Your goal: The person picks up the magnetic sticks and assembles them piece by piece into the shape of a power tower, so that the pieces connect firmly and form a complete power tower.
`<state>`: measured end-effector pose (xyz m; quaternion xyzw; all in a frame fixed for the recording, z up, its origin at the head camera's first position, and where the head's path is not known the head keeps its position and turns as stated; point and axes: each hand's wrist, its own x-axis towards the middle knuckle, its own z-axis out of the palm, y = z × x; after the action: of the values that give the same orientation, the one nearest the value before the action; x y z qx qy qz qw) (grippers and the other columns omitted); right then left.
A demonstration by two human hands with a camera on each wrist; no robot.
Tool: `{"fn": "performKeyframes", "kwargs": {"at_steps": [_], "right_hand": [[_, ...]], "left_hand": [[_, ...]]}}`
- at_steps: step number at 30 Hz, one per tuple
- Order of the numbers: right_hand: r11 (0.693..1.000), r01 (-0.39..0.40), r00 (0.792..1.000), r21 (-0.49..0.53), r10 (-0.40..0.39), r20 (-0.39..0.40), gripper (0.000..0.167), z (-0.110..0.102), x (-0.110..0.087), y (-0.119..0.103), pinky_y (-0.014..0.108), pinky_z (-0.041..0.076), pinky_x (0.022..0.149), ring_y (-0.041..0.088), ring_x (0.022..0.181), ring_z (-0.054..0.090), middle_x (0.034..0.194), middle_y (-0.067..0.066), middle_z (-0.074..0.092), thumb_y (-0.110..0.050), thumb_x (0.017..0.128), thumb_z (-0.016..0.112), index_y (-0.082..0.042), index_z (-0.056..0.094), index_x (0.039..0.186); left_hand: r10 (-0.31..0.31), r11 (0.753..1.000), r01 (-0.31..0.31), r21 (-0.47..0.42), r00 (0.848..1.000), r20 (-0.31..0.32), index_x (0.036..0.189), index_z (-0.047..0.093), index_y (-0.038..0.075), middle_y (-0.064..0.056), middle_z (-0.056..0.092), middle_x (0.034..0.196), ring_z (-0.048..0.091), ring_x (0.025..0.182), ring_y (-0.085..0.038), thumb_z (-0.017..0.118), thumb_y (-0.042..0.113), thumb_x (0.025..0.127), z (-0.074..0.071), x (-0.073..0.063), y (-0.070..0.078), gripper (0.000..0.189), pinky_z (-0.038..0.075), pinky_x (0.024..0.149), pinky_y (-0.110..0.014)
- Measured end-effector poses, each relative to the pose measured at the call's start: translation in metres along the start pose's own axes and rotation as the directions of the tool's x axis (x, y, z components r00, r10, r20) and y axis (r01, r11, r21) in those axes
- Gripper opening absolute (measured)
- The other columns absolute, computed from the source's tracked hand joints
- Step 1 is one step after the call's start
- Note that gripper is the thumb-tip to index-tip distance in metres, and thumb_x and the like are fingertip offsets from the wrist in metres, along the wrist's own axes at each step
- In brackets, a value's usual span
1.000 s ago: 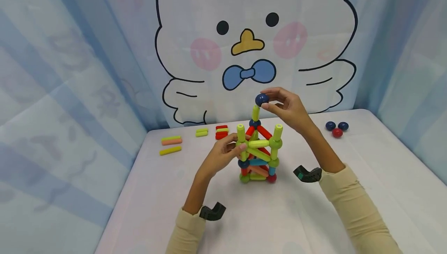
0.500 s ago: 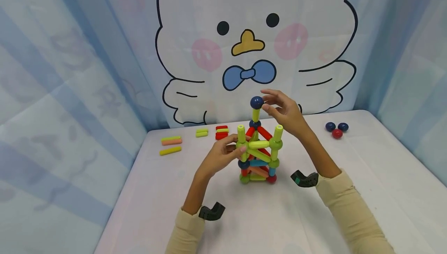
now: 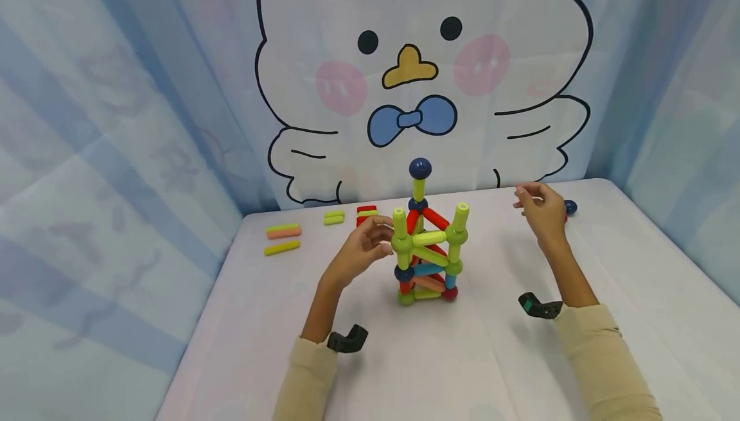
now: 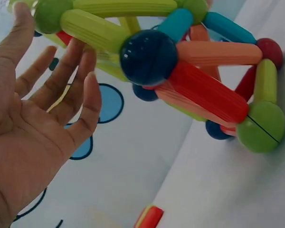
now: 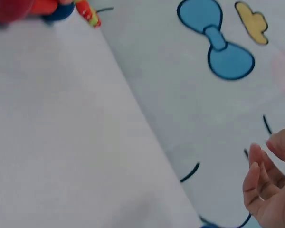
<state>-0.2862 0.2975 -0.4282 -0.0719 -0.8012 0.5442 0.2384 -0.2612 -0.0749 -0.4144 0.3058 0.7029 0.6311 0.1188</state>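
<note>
A tower of magnetic building rods and balls (image 3: 430, 238) stands on the table, in lime green, red, blue and orange. Its tallest point is a dark blue ball (image 3: 420, 168) on an upright green rod (image 3: 419, 189). Beside the tower's left side is my left hand (image 3: 360, 250), fingers loosely bent. In the left wrist view that left hand (image 4: 42, 123) has its palm bare and fingertips close to the rods; whether they touch is unclear. My right hand (image 3: 543, 212), fingers loosely curled and holding nothing, hovers at the right, near the loose balls. The right wrist view shows this hand (image 5: 270, 190) too.
Loose rods lie at the back left: a yellow one (image 3: 282, 248), an orange one (image 3: 284, 233), green ones (image 3: 333, 220) and red ones (image 3: 367, 209). A loose blue ball (image 3: 570, 207) shows behind my right hand, which partly covers a red ball. A printed curtain (image 3: 485, 144) hangs behind the table.
The right hand set the dark blue ball on the top rod, let go and moved right toward the loose balls. My left hand let go of the tower and drew back slightly left.
</note>
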Motion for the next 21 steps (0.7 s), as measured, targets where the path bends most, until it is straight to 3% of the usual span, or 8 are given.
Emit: {"fn": "performKeyframes", "kwargs": {"at_steps": [2, 4, 6, 9, 12, 16, 21], "right_hand": [[0.993, -0.036, 0.998, -0.111, 0.029, -0.063, 0.037, -0.009, 0.005, 0.02, 0.008, 0.044, 0.062, -0.015, 0.064, 0.053, 0.106, 0.004, 0.064, -0.026, 0.1, 0.052, 0.0, 0.06, 0.126], [0.972, -0.069, 0.993, -0.224, 0.047, -0.104, 0.037, -0.017, 0.008, 0.039, 0.017, 0.048, 0.08, -0.004, 0.081, 0.063, 0.119, 0.019, 0.061, -0.022, 0.1, 0.051, 0.001, 0.059, 0.128], [0.942, -0.101, 0.991, -0.321, 0.067, -0.114, 0.039, -0.026, 0.009, 0.056, 0.034, 0.045, 0.1, 0.017, 0.107, 0.063, 0.132, 0.029, 0.053, -0.018, 0.1, 0.05, 0.003, 0.055, 0.133], [0.905, -0.121, 0.991, -0.407, 0.087, -0.1, 0.042, -0.035, 0.012, 0.073, 0.058, 0.027, 0.114, 0.048, 0.135, 0.037, 0.139, 0.034, 0.045, -0.014, 0.099, 0.051, 0.007, 0.051, 0.135], [0.873, -0.125, 0.992, -0.472, 0.118, -0.043, 0.045, -0.041, 0.013, 0.08, 0.062, 0.03, 0.111, 0.053, 0.132, 0.037, 0.138, 0.037, 0.042, -0.014, 0.099, 0.052, 0.006, 0.047, 0.139], [0.845, -0.129, 0.986, -0.519, 0.165, 0.024, 0.049, -0.044, 0.014, 0.084, 0.064, 0.033, 0.106, 0.055, 0.128, 0.037, 0.136, 0.039, 0.041, -0.016, 0.099, 0.052, 0.003, 0.042, 0.144], [0.828, -0.113, 0.982, -0.55, 0.178, 0.067, 0.048, -0.048, 0.011, 0.09, 0.064, 0.039, 0.1, 0.053, 0.12, 0.042, 0.13, 0.037, 0.047, -0.02, 0.099, 0.055, 0.002, 0.044, 0.14]], "left_hand": [[-0.012, 1.0, 0.012, -0.006, 0.999, -0.033, 0.137, 0.042, 0.009, -0.015, 0.051, 0.133, 0.051, 0.123, -0.021, 0.07, 0.066, 0.069, 0.001, 0.003, -0.01, 0.093, 0.049, 0.1, -0.033], [-0.035, 0.999, 0.035, -0.008, 0.999, -0.034, 0.143, 0.037, 0.014, -0.009, 0.042, 0.145, 0.042, 0.135, -0.024, 0.071, 0.068, 0.066, 0.004, 0.007, -0.019, 0.1, 0.046, 0.105, -0.038], [-0.072, 0.997, 0.072, -0.02, 0.997, 0.007, 0.149, 0.03, 0.018, -0.006, 0.035, 0.153, 0.034, 0.142, -0.026, 0.072, 0.07, 0.064, 0.008, 0.009, -0.03, 0.108, 0.041, 0.11, -0.043], [-0.115, 0.992, 0.119, -0.036, 0.988, 0.102, 0.155, 0.019, 0.023, -0.005, 0.028, 0.158, 0.028, 0.147, -0.028, 0.069, 0.075, 0.061, 0.012, 0.012, -0.041, 0.118, 0.035, 0.113, -0.049], [-0.118, 0.99, 0.128, -0.061, 0.981, 0.152, 0.156, 0.014, 0.025, -0.008, 0.032, 0.156, 0.03, 0.146, -0.029, 0.064, 0.08, 0.057, 0.015, 0.014, -0.05, 0.124, 0.036, 0.113, -0.051], [-0.098, 0.992, 0.109, -0.067, 0.985, 0.141, 0.155, 0.015, 0.028, -0.008, 0.035, 0.155, 0.027, 0.147, -0.031, 0.062, 0.082, 0.056, 0.018, 0.013, -0.056, 0.123, 0.035, 0.111, -0.055], [-0.094, 0.992, 0.107, -0.059, 0.977, 0.191, 0.156, 0.013, 0.027, -0.008, 0.032, 0.155, 0.028, 0.144, -0.03, 0.061, 0.084, 0.055, 0.021, 0.014, -0.061, 0.125, 0.037, 0.111, -0.054]]}}
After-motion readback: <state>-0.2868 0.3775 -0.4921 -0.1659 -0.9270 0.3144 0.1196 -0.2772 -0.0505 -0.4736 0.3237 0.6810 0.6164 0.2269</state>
